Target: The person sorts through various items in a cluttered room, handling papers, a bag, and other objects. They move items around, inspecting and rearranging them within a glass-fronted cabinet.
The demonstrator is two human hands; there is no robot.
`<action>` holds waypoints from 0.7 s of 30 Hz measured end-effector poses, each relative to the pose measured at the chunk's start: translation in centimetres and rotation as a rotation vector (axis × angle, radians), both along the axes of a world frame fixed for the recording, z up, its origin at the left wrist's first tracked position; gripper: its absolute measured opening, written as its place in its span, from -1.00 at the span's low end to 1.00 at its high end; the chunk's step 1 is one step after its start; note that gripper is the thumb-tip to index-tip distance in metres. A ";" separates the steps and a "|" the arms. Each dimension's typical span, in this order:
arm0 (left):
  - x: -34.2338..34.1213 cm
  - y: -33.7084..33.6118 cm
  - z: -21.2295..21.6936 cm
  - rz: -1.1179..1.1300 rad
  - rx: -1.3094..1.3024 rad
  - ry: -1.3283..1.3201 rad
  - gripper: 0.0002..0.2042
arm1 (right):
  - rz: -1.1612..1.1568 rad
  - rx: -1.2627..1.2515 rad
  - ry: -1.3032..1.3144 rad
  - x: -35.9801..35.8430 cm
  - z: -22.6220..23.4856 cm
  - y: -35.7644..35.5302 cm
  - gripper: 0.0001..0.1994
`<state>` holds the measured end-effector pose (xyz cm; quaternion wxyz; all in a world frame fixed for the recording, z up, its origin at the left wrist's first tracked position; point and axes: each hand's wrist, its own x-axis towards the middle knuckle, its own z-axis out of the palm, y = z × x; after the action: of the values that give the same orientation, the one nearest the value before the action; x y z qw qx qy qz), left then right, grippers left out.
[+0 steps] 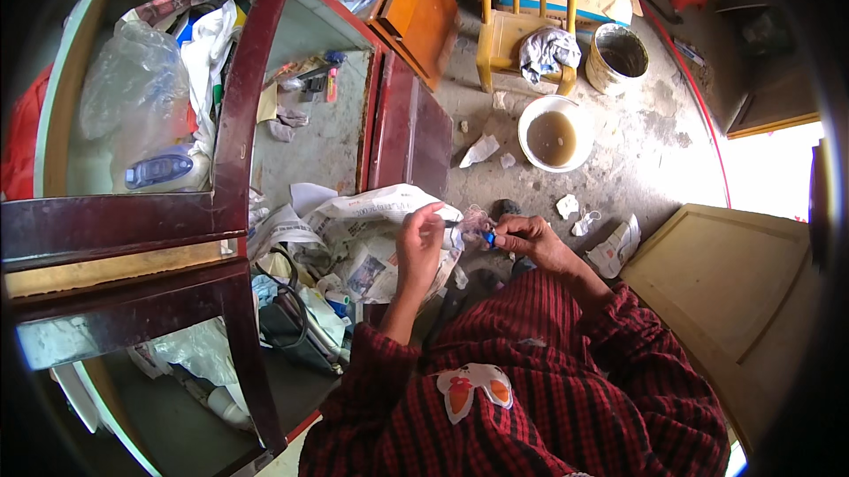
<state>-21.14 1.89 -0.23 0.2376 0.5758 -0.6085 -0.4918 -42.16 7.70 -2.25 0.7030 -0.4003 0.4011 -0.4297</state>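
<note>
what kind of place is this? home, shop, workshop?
Probably a lived-in home or storeroom, not a shop. A dark red wooden cabinet is crammed with bags and papers; a white bucket of murky water and a yellow wooden chair stand on a littered bare concrete floor.

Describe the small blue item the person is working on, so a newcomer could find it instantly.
Start at the dark red wooden cabinet on the left, then move right past the crumpled newspaper to the two hands meeting mid-frame. The small blue plastic piece sits at the right hand fingertips, beside the left hand; nothing else between them is bright blue.
</note>
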 end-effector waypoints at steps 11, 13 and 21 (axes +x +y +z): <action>-2.3 1.3 1.8 -0.240 0.286 0.308 -0.77 | 0.044 0.037 -0.036 -0.2 0.0 -1.1 -0.75; -2.1 1.7 1.3 -0.189 0.326 0.340 -0.80 | 0.009 0.031 -0.064 0.0 0.4 -1.3 -0.75; -2.0 1.0 0.9 0.072 0.368 0.596 -0.88 | -0.074 0.085 -0.092 0.9 -0.2 -1.9 -0.79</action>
<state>-23.11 2.85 0.70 0.3140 0.4612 -0.3929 -0.7310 -41.26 5.81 -2.47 0.7207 -0.3349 0.4009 -0.4557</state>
